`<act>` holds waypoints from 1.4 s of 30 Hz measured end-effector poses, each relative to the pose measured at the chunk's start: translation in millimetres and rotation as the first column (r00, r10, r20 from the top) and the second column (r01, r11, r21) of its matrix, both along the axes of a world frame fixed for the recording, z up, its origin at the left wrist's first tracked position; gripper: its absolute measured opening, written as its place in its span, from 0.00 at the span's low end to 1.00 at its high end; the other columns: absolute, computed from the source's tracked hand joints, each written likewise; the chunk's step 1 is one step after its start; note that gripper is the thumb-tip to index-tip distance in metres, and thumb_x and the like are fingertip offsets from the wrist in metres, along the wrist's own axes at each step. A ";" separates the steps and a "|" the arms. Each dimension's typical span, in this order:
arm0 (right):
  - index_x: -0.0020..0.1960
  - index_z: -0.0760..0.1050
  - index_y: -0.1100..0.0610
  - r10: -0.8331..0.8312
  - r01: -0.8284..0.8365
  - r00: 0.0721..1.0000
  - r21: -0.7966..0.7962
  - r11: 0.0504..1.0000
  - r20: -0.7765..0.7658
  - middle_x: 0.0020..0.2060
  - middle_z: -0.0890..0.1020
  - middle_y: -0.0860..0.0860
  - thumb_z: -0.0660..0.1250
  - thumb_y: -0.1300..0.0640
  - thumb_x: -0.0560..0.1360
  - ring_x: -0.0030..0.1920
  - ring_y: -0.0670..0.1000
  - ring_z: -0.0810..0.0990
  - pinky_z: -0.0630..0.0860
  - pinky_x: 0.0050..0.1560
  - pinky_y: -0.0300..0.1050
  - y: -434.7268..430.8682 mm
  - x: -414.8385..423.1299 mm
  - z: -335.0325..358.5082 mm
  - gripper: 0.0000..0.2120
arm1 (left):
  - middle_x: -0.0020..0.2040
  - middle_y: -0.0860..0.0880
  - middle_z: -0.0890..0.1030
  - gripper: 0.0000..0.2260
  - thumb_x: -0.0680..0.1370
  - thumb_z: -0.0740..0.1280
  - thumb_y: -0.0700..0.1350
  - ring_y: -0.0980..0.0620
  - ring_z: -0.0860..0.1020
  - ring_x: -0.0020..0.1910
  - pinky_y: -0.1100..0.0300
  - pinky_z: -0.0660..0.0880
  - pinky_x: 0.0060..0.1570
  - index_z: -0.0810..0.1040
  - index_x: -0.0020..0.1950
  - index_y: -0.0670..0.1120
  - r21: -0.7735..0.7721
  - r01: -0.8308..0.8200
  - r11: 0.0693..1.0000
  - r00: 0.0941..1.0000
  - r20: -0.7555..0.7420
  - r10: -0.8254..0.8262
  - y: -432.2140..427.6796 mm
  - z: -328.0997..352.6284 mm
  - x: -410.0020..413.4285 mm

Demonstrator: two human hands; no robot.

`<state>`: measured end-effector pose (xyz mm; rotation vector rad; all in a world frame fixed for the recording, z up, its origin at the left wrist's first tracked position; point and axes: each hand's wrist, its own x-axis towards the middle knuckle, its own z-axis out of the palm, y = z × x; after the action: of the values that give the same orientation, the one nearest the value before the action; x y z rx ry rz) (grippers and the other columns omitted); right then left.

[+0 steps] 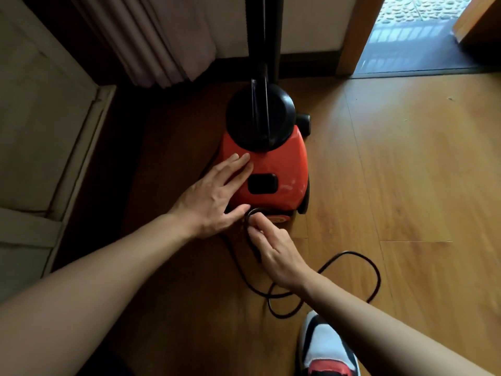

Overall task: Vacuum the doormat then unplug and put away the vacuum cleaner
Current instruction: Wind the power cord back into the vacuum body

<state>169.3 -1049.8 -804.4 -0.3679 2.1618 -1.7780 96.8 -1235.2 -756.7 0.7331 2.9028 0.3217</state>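
Right hand (273,251) pinches cord (374,270); vacuum (273,164) points doorward.

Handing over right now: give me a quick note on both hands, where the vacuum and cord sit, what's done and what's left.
Left hand: open, flat on the red vacuum cleaner, steadying it.
Right hand: pinching the black power cord at the vacuum's rear.
The vacuum stands on the wooden floor near the curtain; loose cord loops lie by the shoe.
The plug and doormat are not identifiable.
Left: stow the remaining cord, then put the vacuum away.
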 end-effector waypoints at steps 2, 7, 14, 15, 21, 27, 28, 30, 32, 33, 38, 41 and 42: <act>0.56 0.74 0.50 0.041 -0.041 0.997 0.002 0.999 0.063 0.42 0.79 0.43 0.56 0.54 0.86 0.42 0.42 0.78 0.74 0.45 0.47 -12.1 -1.9 -11.4 0.08 | 0.81 0.57 0.46 0.35 0.79 0.60 0.60 0.58 0.44 0.79 0.59 0.54 0.74 0.50 0.81 0.51 0.008 0.011 1.000 1.000 0.002 -0.011 -1.0 -1.0 -0.6; 0.56 0.79 0.53 0.001 0.003 0.971 -0.014 1.000 0.240 0.49 0.85 0.49 0.56 0.46 0.84 0.51 0.48 0.83 0.78 0.54 0.56 -41.0 -7.0 -35.9 0.16 | 0.81 0.55 0.45 0.41 0.75 0.65 0.61 0.56 0.44 0.80 0.59 0.54 0.73 0.49 0.81 0.49 -0.039 0.061 0.997 0.998 -0.029 -0.062 -7.6 -5.9 -3.9; 0.39 0.73 0.53 -0.132 0.129 0.920 0.033 0.991 0.368 0.29 0.76 0.45 0.56 0.48 0.86 0.31 0.45 0.72 0.68 0.37 0.47 -46.6 -5.0 -59.9 0.20 | 0.82 0.49 0.44 0.53 0.69 0.75 0.58 0.49 0.42 0.80 0.44 0.54 0.78 0.43 0.81 0.47 -0.182 0.071 0.981 0.990 -0.106 -0.091 -7.4 -22.0 -3.1; 0.38 0.73 0.54 -0.145 0.149 0.902 0.023 0.989 0.407 0.28 0.75 0.45 0.57 0.49 0.86 0.30 0.45 0.72 0.68 0.36 0.45 -45.3 -6.7 -63.3 0.19 | 0.82 0.48 0.44 0.54 0.68 0.76 0.58 0.48 0.43 0.80 0.44 0.54 0.77 0.43 0.81 0.46 -0.187 0.055 0.981 0.989 -0.122 -0.079 -5.5 -24.1 -2.3; 0.49 0.77 0.48 -0.189 0.201 0.853 0.029 0.979 0.486 0.34 0.80 0.39 0.59 0.50 0.85 0.34 0.39 0.76 0.70 0.35 0.32 -28.9 -20.5 -77.9 0.10 | 0.81 0.46 0.47 0.56 0.66 0.78 0.57 0.47 0.44 0.81 0.45 0.52 0.77 0.46 0.81 0.45 -0.175 0.005 0.985 0.982 -0.183 -0.038 0.7 -32.8 1.2; 0.55 0.78 0.54 -0.300 0.289 0.750 0.116 0.950 0.589 0.36 0.78 0.48 0.65 0.51 0.83 0.31 0.46 0.74 0.70 0.34 0.44 15.0 -24.6 -84.1 0.08 | 0.81 0.46 0.48 0.57 0.64 0.79 0.58 0.46 0.45 0.81 0.43 0.53 0.77 0.46 0.81 0.45 -0.159 0.021 0.987 0.984 -0.172 -0.048 0.8 -33.1 -0.6; 0.55 0.78 0.57 -0.297 0.287 0.746 0.115 0.951 0.595 0.35 0.77 0.49 0.64 0.52 0.84 0.31 0.46 0.72 0.69 0.33 0.45 23.2 -25.0 -83.5 0.10 | 0.81 0.46 0.48 0.58 0.64 0.79 0.59 0.46 0.45 0.80 0.43 0.53 0.77 0.45 0.81 0.45 -0.158 0.023 0.987 0.984 -0.170 -0.050 1.3 -32.8 -0.3; 0.51 0.79 0.59 -0.294 0.270 0.751 0.132 0.954 0.591 0.35 0.74 0.51 0.63 0.52 0.84 0.32 0.47 0.70 0.67 0.34 0.46 40.1 -26.7 -80.0 0.11 | 0.81 0.46 0.48 0.59 0.63 0.79 0.59 0.46 0.46 0.80 0.42 0.54 0.77 0.46 0.81 0.45 -0.145 0.022 0.989 0.985 -0.169 -0.046 1.5 -31.9 0.3; 0.42 0.75 0.56 -0.309 0.296 0.716 0.129 0.947 0.627 0.31 0.72 0.49 0.63 0.51 0.84 0.28 0.46 0.69 0.65 0.30 0.42 59.0 -28.3 -71.7 0.14 | 0.81 0.46 0.49 0.58 0.63 0.79 0.60 0.46 0.47 0.80 0.41 0.56 0.76 0.46 0.81 0.45 -0.132 0.018 0.991 0.985 -0.167 -0.040 2.1 -31.3 0.7; 0.40 0.72 0.54 -0.322 0.331 0.683 0.116 0.936 0.656 0.30 0.70 0.48 0.64 0.50 0.84 0.27 0.45 0.67 0.63 0.27 0.40 66.1 -29.4 -67.6 0.15 | 0.81 0.46 0.49 0.58 0.63 0.79 0.60 0.46 0.47 0.80 0.41 0.57 0.76 0.47 0.81 0.45 -0.129 0.015 0.992 0.985 -0.166 -0.037 1.0 -31.3 0.1; 0.35 0.67 0.51 -0.276 0.577 0.516 -0.091 0.812 0.811 0.26 0.59 0.46 0.62 0.47 0.84 0.22 0.43 0.56 0.49 0.21 0.37 83.4 -31.1 -38.3 0.20 | 0.81 0.45 0.50 0.57 0.64 0.78 0.61 0.45 0.48 0.80 0.40 0.57 0.76 0.46 0.80 0.46 -0.111 0.011 0.994 0.985 -0.170 -0.030 3.0 -30.0 0.6; 0.37 0.69 0.53 -0.209 0.550 0.592 -0.200 0.811 0.779 0.25 0.59 0.45 0.56 0.47 0.86 0.22 0.44 0.56 0.50 0.21 0.38 75.5 -24.7 -15.0 0.20 | 0.81 0.47 0.48 0.57 0.64 0.78 0.61 0.46 0.47 0.80 0.42 0.56 0.76 0.46 0.81 0.46 -0.102 0.012 0.995 0.986 -0.166 -0.029 2.3 -28.7 0.9; 0.38 0.69 0.53 -0.203 0.508 0.649 -0.218 0.833 0.733 0.25 0.59 0.46 0.55 0.48 0.86 0.22 0.44 0.56 0.51 0.21 0.38 71.7 -21.6 -7.9 0.20 | 0.81 0.47 0.48 0.57 0.64 0.78 0.61 0.46 0.47 0.80 0.42 0.57 0.76 0.46 0.81 0.47 -0.094 0.015 0.995 0.986 -0.163 -0.030 1.5 -27.6 0.8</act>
<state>147.7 -978.1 -812.3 0.6316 1.3692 -2.1205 97.6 -1233.6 -784.2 0.8131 3.0357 0.1284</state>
